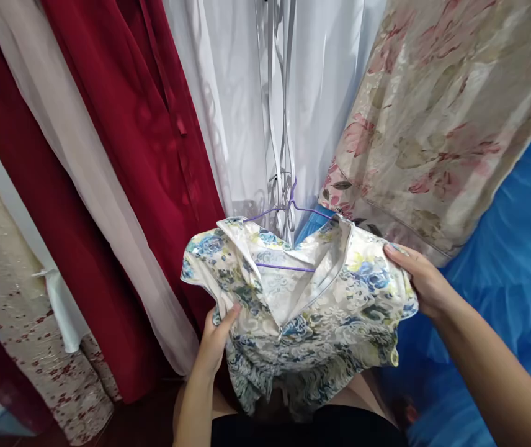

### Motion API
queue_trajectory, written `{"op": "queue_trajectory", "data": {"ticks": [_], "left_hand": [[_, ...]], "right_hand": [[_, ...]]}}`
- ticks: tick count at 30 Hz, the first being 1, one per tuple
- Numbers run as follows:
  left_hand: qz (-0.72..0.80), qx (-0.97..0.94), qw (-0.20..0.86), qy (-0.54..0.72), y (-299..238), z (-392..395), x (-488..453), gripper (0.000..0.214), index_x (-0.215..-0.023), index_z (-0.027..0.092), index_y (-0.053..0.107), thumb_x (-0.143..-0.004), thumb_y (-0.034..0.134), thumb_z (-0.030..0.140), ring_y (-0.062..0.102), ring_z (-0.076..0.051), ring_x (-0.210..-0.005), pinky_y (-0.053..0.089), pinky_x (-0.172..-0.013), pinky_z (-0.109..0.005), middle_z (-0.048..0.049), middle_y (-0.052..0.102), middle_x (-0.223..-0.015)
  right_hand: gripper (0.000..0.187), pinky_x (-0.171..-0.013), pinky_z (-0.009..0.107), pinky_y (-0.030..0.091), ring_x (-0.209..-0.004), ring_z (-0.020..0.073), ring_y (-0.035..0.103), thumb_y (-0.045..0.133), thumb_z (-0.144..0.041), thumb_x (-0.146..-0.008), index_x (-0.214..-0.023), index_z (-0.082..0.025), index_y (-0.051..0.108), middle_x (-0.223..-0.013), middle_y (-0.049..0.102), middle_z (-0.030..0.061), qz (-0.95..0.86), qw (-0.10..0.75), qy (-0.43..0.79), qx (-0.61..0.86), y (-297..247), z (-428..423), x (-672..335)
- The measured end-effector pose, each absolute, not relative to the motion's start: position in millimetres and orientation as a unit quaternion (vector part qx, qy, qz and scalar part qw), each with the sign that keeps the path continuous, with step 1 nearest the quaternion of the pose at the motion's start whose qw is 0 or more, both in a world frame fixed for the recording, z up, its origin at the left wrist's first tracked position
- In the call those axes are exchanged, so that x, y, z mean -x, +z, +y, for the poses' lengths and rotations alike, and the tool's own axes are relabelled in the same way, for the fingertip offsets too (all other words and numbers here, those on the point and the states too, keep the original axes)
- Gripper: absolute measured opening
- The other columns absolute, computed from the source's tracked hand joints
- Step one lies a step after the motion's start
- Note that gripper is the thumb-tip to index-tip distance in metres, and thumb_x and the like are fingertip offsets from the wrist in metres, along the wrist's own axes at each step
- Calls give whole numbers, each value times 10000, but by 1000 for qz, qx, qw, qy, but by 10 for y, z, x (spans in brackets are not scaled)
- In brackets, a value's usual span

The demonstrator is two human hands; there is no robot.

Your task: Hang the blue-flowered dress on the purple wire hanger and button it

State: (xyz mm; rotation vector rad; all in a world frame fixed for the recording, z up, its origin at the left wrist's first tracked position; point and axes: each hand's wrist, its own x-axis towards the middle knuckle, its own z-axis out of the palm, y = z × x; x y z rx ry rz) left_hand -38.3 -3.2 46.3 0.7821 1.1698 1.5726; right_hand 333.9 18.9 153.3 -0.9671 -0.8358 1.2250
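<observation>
Two hands hold a flowered dress (pixel 321 310) on a purple hanger (pixel 284 268).

Seen from the head camera, the dress stretches wide from side to side in the middle. Its collar is open at the top, and the hanger hook points up at the white curtain (pixel 228 93). The left hand (pixel 216 338) has its grip closed on the left edge. The right hand (pixel 421 279) pinches the right sleeve. Red cloth (pixel 121 155) hangs close on the left. Pink-flower cloth (pixel 433 124) and blue cloth (pixel 517 261) crowd the right.

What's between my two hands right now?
The head view shows the blue-flowered garment on its purple hanger spanning the stretch between left hand and right hand.
</observation>
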Motion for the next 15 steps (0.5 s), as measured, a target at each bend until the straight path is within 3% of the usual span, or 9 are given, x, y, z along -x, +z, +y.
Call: {"op": "queue_trajectory", "data": {"ticks": [3, 7, 9, 12, 15], "left_hand": [[501, -346, 507, 611, 255, -192, 329, 624, -1120, 111, 694, -640, 896, 454, 711, -299, -1023, 544, -904, -379, -153, 751, -1108], [503, -431, 484, 571, 160, -331, 201, 579, -1149, 92, 691, -743, 819, 484, 665, -331, -1139, 518, -964, -392, -183, 725, -1183], [510, -443, 483, 557, 173, -365, 151, 570, -1158, 103, 695, -761, 799, 498, 656, -335, -1157, 512, -974, -395, -179, 723, -1194], [517, -432, 482, 560, 216, -400, 109, 585, -1164, 113, 699, -739, 815, 498, 661, -337, -1146, 517, -966, -400, -181, 719, -1204], [515, -429, 488, 560, 251, -429, 84, 599, -1163, 100, 701, -731, 822, 497, 657, -340, -1152, 515, -972, -403, -186, 725, -1183]], "right_hand": [[379, -551, 330, 518, -724, 282, 702, 846, -449, -655, -874, -157, 743, -866, 754, 157, -362, 631, 503, 466, 1386, 194, -3383], [345, -745, 324, 498, -864, 216, 653, 844, -372, -660, -941, -204, 736, -995, 723, 88, -333, 755, 244, 509, 1057, 17, -3406], [351, -793, 330, 486, -897, 207, 647, 841, -366, -677, -980, -225, 735, -1045, 712, 75, -312, 783, 183, 506, 852, -199, -3370], [265, -722, 323, 480, -787, 206, 641, 807, -428, -725, -825, -201, 714, -838, 705, 63, -301, 761, 274, 506, 585, -515, -3151], [324, -647, 314, 451, -688, 195, 601, 728, -502, -813, -826, -179, 701, -754, 692, 64, -451, 597, 457, 481, 445, -610, -2734]]}}
